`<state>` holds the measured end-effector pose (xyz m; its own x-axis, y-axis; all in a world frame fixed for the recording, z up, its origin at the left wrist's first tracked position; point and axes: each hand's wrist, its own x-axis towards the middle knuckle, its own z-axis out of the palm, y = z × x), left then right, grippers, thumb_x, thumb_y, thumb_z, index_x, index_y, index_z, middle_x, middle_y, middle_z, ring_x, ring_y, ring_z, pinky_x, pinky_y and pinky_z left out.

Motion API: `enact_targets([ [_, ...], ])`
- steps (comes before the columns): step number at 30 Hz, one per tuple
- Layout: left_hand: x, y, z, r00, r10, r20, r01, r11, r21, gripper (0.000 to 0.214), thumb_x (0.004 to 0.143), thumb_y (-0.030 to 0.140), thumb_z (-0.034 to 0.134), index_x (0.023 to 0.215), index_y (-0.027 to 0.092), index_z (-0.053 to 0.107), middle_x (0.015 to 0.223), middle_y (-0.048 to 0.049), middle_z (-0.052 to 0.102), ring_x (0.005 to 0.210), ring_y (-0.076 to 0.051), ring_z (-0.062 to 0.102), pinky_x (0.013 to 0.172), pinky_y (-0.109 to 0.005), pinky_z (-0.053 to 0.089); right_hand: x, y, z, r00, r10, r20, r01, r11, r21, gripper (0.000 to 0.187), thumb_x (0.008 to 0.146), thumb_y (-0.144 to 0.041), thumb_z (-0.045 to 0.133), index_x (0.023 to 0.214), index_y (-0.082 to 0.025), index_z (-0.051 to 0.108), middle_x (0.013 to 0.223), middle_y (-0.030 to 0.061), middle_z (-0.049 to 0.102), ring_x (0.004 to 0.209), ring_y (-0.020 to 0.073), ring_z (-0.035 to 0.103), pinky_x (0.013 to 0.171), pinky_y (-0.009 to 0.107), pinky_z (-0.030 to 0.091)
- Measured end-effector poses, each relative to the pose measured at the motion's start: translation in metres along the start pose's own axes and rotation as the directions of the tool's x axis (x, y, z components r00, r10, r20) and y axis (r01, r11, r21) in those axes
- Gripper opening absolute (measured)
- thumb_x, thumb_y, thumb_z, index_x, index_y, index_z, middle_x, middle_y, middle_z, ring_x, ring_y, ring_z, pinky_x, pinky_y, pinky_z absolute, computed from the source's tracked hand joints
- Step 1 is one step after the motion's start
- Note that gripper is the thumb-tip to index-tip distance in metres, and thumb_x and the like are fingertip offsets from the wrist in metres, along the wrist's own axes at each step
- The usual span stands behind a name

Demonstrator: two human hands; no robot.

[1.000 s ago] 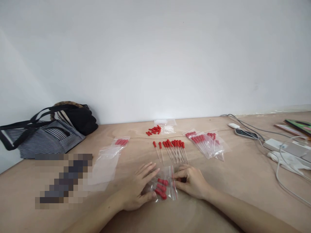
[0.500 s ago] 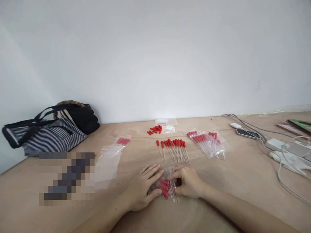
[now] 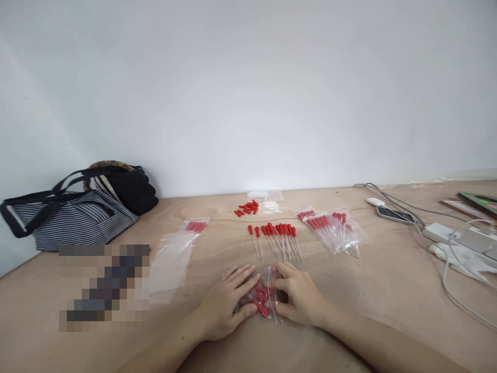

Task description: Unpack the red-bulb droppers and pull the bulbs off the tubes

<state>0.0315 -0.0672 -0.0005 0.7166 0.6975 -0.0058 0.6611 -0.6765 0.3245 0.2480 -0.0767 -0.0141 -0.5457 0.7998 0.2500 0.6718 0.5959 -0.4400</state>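
A clear zip-lock bag lies at the front of the table with red-bulbed droppers inside it. Over its left part my left hand rests flat, fingers stretched out and thumb on the plastic by the red bulbs. My right hand has its curled fingers and thumb on the bag's zip edge, holding it. Just beyond the hands, several loose droppers with red bulbs and thin clear tubes are laid in a row. The tubes inside the bag are mostly covered by my left hand.
Filled bags of droppers lie to the right; flat clear bags lie left. Loose red bulbs and clear tubes are farther back. A striped bag stands left; a phone and cables are right.
My right hand has shifted slightly left along the bag's zip edge, its fingers now lying more over it. My left hand has stayed on the bag.
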Motion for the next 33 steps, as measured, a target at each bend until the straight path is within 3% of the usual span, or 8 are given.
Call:
enact_targets([
  [9, 0.0, 0.001, -0.001, 1.0, 0.017, -0.01, -0.017, 1.0, -0.01, 0.053, 0.085, 0.047, 0.042, 0.133, 0.028, 0.031, 0.14, -0.0053, 0.03, 0.128, -0.026, 0.027, 0.105, -0.048, 0.022, 0.0, 0.001, 0.007, 0.988, 0.125, -0.095, -0.093, 0.952, 0.291, 0.014, 0.062, -0.03, 0.065, 0.072, -0.02, 0.062, 0.094, 0.0041, 0.055, 0.085, 0.0161, 0.054, 0.073, 0.026, 0.043],
  [19, 0.0, 0.0, 0.0, 1.0, 0.023, -0.02, -0.024, 1.0, -0.02, 0.051, 0.085, 0.045, 0.043, 0.133, 0.03, 0.031, 0.141, -0.0041, 0.029, 0.129, -0.025, 0.026, 0.105, -0.049, 0.021, -0.001, -0.003, 0.0, 0.999, 0.022, -0.023, -0.018, 0.988, 0.152, 0.02, 0.066, -0.037, 0.063, 0.081, -0.024, 0.065, 0.11, 0.0046, 0.053, 0.097, 0.0185, 0.053, 0.081, 0.029, 0.043],
  [28, -0.001, 0.004, -0.005, 1.0, -0.01, 0.01, 0.011, 0.999, -0.031, 0.056, 0.084, 0.05, 0.042, 0.134, 0.028, 0.03, 0.14, -0.0049, 0.03, 0.128, -0.027, 0.026, 0.105, -0.049, 0.021, -0.003, -0.006, -0.002, 0.982, 0.15, -0.116, -0.092, 0.912, 0.401, 0.006, 0.066, -0.024, 0.059, 0.069, -0.019, 0.06, 0.106, 0.0063, 0.053, 0.09, 0.0164, 0.056, 0.077, 0.026, 0.045],
  [33, -0.001, 0.005, -0.004, 1.0, 0.0, 0.006, 0.0, 1.0, -0.02, 0.055, 0.084, 0.051, 0.041, 0.133, 0.028, 0.032, 0.14, -0.0057, 0.03, 0.128, -0.026, 0.026, 0.105, -0.049, 0.021, -0.006, -0.003, -0.004, 0.977, 0.211, -0.013, -0.185, 0.883, 0.431, 0.012, 0.062, -0.029, 0.065, 0.064, -0.018, 0.06, 0.107, 0.006, 0.054, 0.088, 0.0171, 0.057, 0.073, 0.027, 0.045],
])
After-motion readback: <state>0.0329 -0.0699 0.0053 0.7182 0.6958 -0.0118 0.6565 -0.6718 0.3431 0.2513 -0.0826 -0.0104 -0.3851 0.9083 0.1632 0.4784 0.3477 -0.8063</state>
